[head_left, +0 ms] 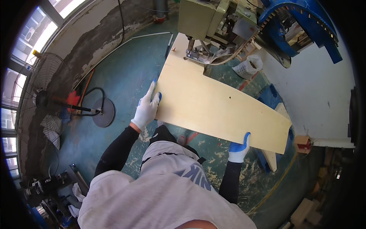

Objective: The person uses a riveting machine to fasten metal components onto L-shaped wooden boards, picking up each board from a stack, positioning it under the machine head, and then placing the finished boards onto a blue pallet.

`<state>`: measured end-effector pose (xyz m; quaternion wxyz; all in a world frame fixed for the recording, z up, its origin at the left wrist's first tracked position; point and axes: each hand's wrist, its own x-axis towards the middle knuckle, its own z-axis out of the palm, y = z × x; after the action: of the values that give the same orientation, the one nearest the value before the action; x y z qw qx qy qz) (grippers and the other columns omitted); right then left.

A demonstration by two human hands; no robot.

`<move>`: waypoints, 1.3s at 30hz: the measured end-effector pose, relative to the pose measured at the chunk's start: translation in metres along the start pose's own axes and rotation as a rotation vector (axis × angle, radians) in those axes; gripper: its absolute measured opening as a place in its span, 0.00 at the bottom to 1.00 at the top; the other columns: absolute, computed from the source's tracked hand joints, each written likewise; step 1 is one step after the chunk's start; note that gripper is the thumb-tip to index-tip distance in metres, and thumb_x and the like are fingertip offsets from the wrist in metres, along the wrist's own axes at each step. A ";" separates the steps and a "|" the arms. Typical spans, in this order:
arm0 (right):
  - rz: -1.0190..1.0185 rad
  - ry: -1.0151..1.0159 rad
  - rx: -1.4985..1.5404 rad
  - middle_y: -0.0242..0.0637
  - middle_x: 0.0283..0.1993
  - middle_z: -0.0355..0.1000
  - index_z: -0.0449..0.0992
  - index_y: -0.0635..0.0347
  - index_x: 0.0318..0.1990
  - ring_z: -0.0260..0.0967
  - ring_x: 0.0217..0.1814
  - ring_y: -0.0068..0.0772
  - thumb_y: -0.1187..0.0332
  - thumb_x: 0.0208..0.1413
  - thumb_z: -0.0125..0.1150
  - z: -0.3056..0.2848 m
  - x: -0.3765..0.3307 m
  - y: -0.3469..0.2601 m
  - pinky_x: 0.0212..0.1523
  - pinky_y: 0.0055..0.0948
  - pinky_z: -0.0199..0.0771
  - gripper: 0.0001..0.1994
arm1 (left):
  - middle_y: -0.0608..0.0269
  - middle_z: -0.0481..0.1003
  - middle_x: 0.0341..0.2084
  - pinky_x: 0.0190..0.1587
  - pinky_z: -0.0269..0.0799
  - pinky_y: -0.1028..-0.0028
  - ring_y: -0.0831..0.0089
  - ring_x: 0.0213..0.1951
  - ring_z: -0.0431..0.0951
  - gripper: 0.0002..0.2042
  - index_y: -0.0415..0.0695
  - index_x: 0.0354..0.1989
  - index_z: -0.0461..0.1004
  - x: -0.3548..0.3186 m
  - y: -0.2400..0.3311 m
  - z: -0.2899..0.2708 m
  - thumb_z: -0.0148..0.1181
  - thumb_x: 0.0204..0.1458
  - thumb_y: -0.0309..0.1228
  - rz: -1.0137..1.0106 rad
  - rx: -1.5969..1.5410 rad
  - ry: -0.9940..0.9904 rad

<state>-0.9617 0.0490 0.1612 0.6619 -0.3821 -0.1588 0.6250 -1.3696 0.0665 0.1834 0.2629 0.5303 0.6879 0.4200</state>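
Note:
A large pale wooden board (pixel 221 107) stretches in front of me from the far middle to the right, with a step cut in its far edge and a small dark hole. My left hand (pixel 146 108), in a white glove with blue fingertips, holds the board's left edge. On the near edge, towards the right, my right hand (pixel 239 148) grips it with the thumb on top and the other fingers mostly hidden underneath. The far end lies under the metal foot (pixel 200 56) of a green machine (pixel 202 21); whether the foot touches the wood I cannot tell.
A blue curved rack (pixel 301 23) lined with metal pins hangs at the far right. Behind the board stands a white sack (pixel 248 67). A caged fan (pixel 42 97) with a round base (pixel 103 113) is on the left. A small cardboard box (pixel 302 144) sits at right.

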 end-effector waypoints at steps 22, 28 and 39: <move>-0.088 0.170 0.135 0.43 0.66 0.68 0.66 0.64 0.65 0.65 0.67 0.38 0.57 0.70 0.51 0.107 -0.041 0.167 0.69 0.39 0.63 0.24 | 0.51 0.74 0.47 0.47 0.74 0.70 0.63 0.42 0.78 0.25 0.39 0.61 0.70 0.204 -0.041 -0.175 0.65 0.54 0.30 0.353 0.201 -0.100; -0.125 0.195 0.088 0.44 0.65 0.69 0.67 0.66 0.64 0.66 0.66 0.38 0.56 0.70 0.51 0.131 -0.063 0.175 0.67 0.40 0.66 0.24 | 0.52 0.74 0.41 0.42 0.73 0.64 0.57 0.38 0.77 0.23 0.44 0.58 0.74 0.274 -0.049 -0.140 0.66 0.54 0.37 0.395 0.517 -0.233; -0.198 0.190 0.232 0.42 0.63 0.69 0.65 0.63 0.65 0.68 0.64 0.37 0.60 0.70 0.51 0.112 -0.063 0.156 0.66 0.41 0.67 0.22 | 0.53 0.78 0.37 0.44 0.75 0.70 0.64 0.38 0.80 0.11 0.35 0.43 0.80 0.277 0.042 -0.140 0.65 0.50 0.22 0.775 0.094 0.200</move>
<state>-1.1595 0.0120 0.1425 0.7718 -0.3431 -0.0594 0.5321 -1.5437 0.2914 0.3138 -0.0077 0.7186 0.4774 0.5056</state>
